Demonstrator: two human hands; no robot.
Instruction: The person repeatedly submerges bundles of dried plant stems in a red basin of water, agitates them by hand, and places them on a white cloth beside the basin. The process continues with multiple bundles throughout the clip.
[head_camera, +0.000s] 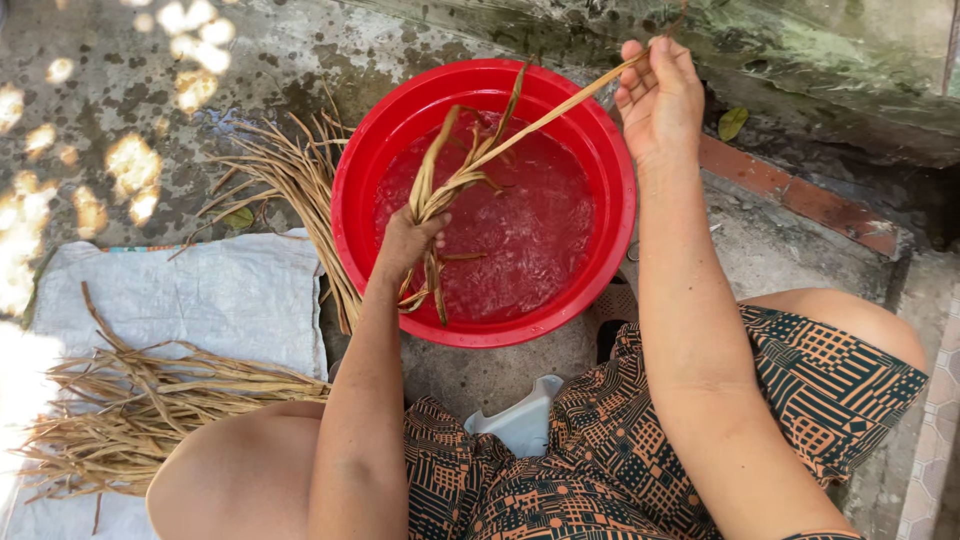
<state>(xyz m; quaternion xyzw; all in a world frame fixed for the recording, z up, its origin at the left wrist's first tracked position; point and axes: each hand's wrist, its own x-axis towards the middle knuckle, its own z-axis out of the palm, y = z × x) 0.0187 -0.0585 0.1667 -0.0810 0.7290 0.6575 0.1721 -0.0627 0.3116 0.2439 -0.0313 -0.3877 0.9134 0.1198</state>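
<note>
My left hand (408, 242) is closed around a small bundle of dried straw-coloured stalks (437, 190) over a red basin (615, 190) filled with water. From that bundle one long stalk (560, 107) runs up to the right. My right hand (658, 98) pinches its far end, raised above the basin's far right rim. Short ends of the bundle hang below my left fist, over the water.
A pile of dried stalks (290, 180) lies on the wet concrete left of the basin. Another heap of stalks (140, 400) rests on a white sack cloth (220, 295) at lower left. A brick edge (800, 200) and mossy wall lie to the right. My knees frame the bottom.
</note>
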